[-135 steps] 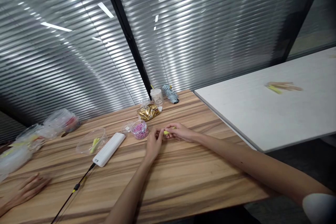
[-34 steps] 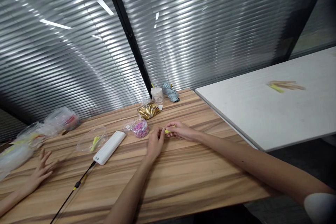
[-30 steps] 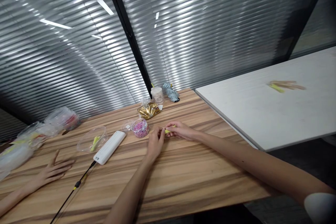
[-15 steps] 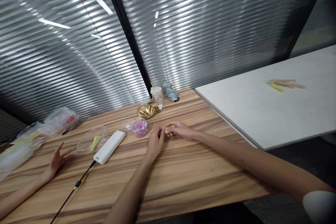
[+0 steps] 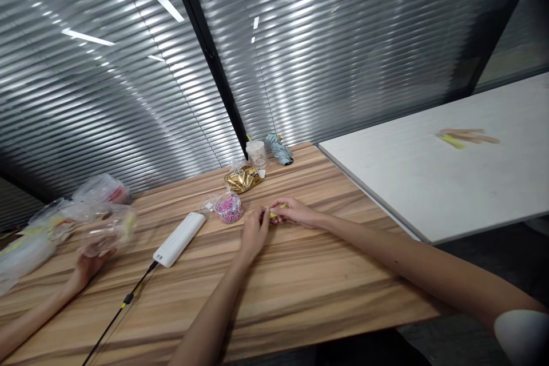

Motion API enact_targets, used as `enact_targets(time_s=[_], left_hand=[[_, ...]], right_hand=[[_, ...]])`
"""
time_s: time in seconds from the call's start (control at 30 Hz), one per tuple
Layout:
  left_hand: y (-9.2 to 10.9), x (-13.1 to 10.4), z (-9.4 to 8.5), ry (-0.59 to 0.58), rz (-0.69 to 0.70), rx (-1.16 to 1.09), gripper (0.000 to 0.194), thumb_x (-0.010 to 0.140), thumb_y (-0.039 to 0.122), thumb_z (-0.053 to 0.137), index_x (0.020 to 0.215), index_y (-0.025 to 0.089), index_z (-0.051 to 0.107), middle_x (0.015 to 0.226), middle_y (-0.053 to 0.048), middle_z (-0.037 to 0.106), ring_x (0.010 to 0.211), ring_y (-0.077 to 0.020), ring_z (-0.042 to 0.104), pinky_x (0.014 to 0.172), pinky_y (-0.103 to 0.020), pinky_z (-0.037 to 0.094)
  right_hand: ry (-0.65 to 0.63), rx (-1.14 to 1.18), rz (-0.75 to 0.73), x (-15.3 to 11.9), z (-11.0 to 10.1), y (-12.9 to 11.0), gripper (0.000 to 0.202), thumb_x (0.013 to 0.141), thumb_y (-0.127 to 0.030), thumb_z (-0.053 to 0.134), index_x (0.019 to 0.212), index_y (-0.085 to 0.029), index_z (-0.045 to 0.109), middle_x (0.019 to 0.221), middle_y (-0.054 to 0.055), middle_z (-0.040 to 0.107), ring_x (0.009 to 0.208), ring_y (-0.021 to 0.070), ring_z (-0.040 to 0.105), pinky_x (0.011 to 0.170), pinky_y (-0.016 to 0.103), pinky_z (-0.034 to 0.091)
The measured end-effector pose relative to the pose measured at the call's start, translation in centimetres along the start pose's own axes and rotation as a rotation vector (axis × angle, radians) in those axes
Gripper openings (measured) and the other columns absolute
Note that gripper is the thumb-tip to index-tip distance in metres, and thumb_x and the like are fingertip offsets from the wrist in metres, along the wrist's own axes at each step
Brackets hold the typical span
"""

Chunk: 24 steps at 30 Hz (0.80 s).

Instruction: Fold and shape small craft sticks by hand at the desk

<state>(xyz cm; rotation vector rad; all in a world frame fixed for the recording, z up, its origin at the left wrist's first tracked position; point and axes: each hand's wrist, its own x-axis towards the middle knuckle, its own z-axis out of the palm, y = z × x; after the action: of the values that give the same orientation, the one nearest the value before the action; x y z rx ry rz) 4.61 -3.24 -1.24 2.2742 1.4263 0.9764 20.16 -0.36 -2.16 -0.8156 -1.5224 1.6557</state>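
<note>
My left hand [image 5: 255, 230] and my right hand [image 5: 297, 213] meet over the wooden table, fingertips pinched close together. Between them shows a small yellow piece [image 5: 273, 214], mostly covered by the fingers, so its kind is unclear. Both hands are closed on it. Just left of my left hand stands a clear round tub [image 5: 229, 207] filled with small pink and purple pieces. Behind that lies a crumpled gold foil packet [image 5: 243, 179].
A co-worker's hand [image 5: 89, 269] at left holds a blurred clear container [image 5: 112, 231]. A white power strip [image 5: 179, 239] with a black cable lies nearby. Plastic bags [image 5: 30, 251], a paper cup [image 5: 257, 154] and a blue-grey pouch [image 5: 279, 150] stand behind. Wooden sticks [image 5: 469, 136] lie on the white table.
The co-worker's hand has taken hold of the clear container with yellow pieces and moved it up and to the left. My two hands have hardly moved.
</note>
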Motion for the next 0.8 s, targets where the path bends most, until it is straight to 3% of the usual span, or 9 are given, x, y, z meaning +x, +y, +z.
enact_targets(time_s=[0.23, 0.47, 0.8], left_hand=[[-0.2, 0.1, 0.0, -0.009, -0.013, -0.030, 0.028, 0.085, 0.035, 0.034, 0.076, 0.017, 0.053, 0.073, -0.004, 0.059, 0.068, -0.0159, 0.054, 0.063, -0.027, 0.040], [-0.6, 0.2, 0.1, 0.014, -0.066, -0.195, 0.026, 0.081, 0.038, 0.042, 0.077, 0.016, 0.057, 0.071, -0.005, 0.062, 0.066, -0.0162, 0.057, 0.062, -0.028, 0.044], [-1.1, 0.4, 0.5, 0.077, -0.169, -0.401, 0.028, 0.074, 0.039, 0.054, 0.081, 0.012, 0.056, 0.073, -0.006, 0.062, 0.063, -0.0143, 0.059, 0.057, -0.025, 0.046]], right_hand=[[-0.012, -0.002, -0.005, 0.0, -0.1, 0.2, 0.037, 0.070, -0.045, 0.060, 0.090, -0.014, 0.058, 0.062, -0.001, 0.057, 0.043, 0.0041, 0.042, 0.035, 0.015, 0.022], [-0.029, 0.033, -0.025, 0.1, -0.3, 0.6, 0.039, 0.068, -0.045, 0.062, 0.092, -0.015, 0.057, 0.063, -0.001, 0.057, 0.047, 0.0047, 0.045, 0.036, 0.015, 0.023], [0.033, 0.043, -0.049, 0.4, -0.4, 1.3, 0.036, 0.068, -0.044, 0.062, 0.087, -0.014, 0.055, 0.055, -0.004, 0.055, 0.035, 0.0022, 0.035, 0.032, 0.015, 0.022]])
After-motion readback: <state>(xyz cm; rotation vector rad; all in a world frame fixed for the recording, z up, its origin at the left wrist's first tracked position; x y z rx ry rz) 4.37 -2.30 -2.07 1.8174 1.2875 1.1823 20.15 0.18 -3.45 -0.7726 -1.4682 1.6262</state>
